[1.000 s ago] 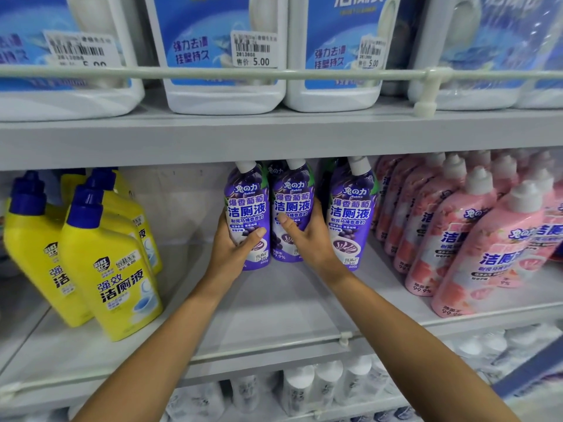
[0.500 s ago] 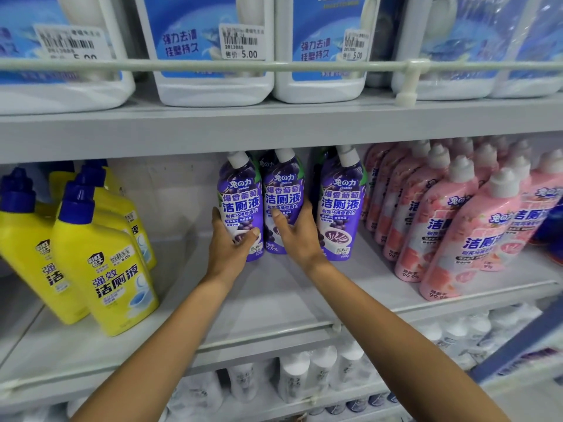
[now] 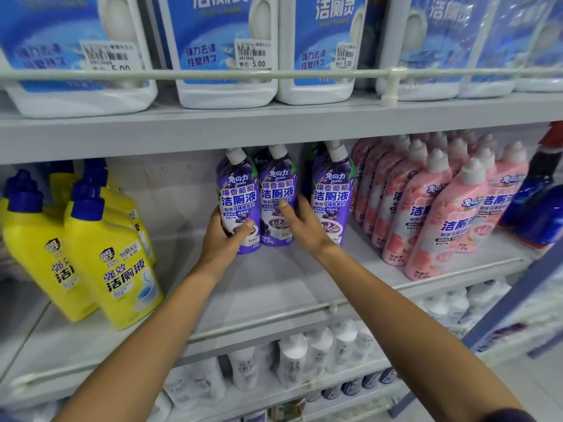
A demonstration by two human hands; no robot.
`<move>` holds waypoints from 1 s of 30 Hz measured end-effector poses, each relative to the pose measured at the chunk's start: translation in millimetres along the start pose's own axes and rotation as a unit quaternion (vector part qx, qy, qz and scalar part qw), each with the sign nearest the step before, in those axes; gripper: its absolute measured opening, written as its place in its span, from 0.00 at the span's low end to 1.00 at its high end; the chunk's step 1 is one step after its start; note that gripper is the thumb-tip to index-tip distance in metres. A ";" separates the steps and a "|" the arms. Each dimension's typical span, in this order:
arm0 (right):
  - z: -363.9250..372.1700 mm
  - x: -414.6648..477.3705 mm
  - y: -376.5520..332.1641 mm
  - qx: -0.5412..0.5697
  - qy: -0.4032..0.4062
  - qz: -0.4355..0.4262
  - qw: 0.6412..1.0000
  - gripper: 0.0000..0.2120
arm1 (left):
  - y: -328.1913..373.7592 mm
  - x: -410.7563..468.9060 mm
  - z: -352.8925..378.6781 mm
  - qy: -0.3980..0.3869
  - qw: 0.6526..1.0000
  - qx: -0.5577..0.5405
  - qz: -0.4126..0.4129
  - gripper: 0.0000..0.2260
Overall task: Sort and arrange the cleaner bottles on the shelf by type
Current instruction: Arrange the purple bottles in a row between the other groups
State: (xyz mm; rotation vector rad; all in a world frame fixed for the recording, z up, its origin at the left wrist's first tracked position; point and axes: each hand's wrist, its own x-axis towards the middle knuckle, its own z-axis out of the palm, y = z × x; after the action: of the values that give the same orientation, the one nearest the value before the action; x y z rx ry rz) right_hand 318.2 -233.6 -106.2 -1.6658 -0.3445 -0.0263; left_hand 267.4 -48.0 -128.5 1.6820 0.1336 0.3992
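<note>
Purple bottles (image 3: 277, 190) upright, long axes vertical

Little moves. The left hand (image 3: 225, 239) and right hand (image 3: 304, 226) bring the left purple bottle (image 3: 239, 196) and middle purple bottle (image 3: 277, 190) together until their sides touch. The view swings right, showing more of the dark blue bottles (image 3: 536, 208).

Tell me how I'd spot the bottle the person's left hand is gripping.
On the middle shelf, between the yellow bottles and the pink bottles, stand purple ones. It is the leftmost purple bottle, gripped by the left hand; the right hand holds the middle purple bottle beside it.
</note>
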 end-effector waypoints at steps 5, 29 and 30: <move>-14.3 -29.7 -13.6 0.019 0.009 0.047 0.999 0.22 | 11.7 -16.3 -11.7 -0.013 0.999 -0.046 -0.020 0.10; -137.8 29.4 -72.0 0.118 0.107 -0.018 0.987 0.23 | 109.1 -13.1 131.8 -0.081 0.996 -0.018 0.040 0.18; -135.8 39.9 -70.3 0.109 0.104 -0.025 0.988 0.23 | 105.0 -11.7 140.9 -0.083 0.996 -0.010 0.033 0.18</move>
State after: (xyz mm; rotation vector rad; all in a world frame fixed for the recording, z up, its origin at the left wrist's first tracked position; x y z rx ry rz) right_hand 364.4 -351.7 -11.8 -1.4233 -0.2219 -0.1912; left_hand 289.0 -200.0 -42.1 1.6942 -0.0472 0.3075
